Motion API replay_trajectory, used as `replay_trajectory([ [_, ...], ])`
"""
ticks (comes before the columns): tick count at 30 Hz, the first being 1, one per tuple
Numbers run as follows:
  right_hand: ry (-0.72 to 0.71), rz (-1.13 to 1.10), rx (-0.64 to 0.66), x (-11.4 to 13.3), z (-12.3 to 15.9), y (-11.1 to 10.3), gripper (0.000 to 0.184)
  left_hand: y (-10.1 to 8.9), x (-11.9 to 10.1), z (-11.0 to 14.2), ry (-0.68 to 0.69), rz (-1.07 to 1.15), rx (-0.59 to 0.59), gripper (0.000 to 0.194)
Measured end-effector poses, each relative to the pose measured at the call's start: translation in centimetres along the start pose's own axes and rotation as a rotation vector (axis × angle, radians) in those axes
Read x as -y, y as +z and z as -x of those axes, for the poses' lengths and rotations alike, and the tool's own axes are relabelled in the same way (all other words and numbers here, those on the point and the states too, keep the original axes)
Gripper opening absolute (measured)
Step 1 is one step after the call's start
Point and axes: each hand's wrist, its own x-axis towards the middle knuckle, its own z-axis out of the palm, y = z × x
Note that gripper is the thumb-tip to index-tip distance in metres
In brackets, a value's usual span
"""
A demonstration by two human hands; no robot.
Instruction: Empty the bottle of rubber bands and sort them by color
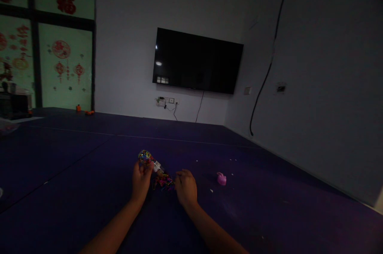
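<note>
Purple is the large flat surface (pixel 119 218), and above it are two bare hands. The left hand (pixel 141 180) is partly closed, its fingers and thumb gripping one clear container (pixel 145 157) filled with many coloured pieces. This container lies at one o'clock from the left hand's middle, tilted, with its narrow end towards four o'clock. Below that end is one loose heap (pixel 164 182), at three o'clock from the left hand and nine o'clock from the right hand (pixel 186 187). The right hand has bent fingers beside the heap; I cannot tell if they hold a piece. At three o'clock from it sits one pink object (pixel 221 179), near several white scraps (pixel 211 190). Farther, at ten o'clock, are two orange objects (pixel 89 113); at twelve o'clock, one black screen (pixel 198 62) hangs on the wall (pixel 125 54).
</note>
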Motion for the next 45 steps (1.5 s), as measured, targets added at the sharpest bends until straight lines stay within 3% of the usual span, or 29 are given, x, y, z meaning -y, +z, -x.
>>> replay_trajectory([
  [4,0.018,0.060,0.035,0.0,0.0,-0.2,0.031,-0.4,0.3,-0.4,-0.058,-0.047,-0.080,0.047],
  [9,-0.009,0.126,0.084,0.3,0.2,-0.2,0.028,-0.6,0.4,-0.5,-0.092,-0.051,-0.090,0.048],
  [16,-0.072,-0.084,0.008,0.2,0.0,-0.2,0.040,-0.5,0.3,-0.5,-0.086,-0.056,-0.076,0.053],
  [19,-0.127,-0.144,0.010,0.2,-0.1,-0.2,0.042,-0.5,0.3,-0.5,-0.084,-0.055,-0.050,0.054],
  [25,-0.349,-0.121,0.145,0.6,0.3,-0.3,0.036,-0.3,-0.2,-0.3,-0.109,-0.014,0.004,0.060],
  [29,-0.349,-0.053,0.207,0.6,0.5,0.2,0.048,0.0,-0.5,0.0,-0.168,0.019,0.068,0.059],
  [36,-0.361,-0.031,0.267,0.4,0.3,0.9,0.061,0.6,-0.2,0.7,-0.215,0.072,0.303,0.063],
  [40,-0.345,-0.021,0.249,0.2,0.3,1.2,0.068,0.8,-0.4,1.0,-0.245,0.068,0.293,0.065],
  [45,-0.303,-0.014,0.272,0.3,0.2,1.4,0.062,0.7,-0.7,1.1,-0.235,0.076,0.275,0.060],
])
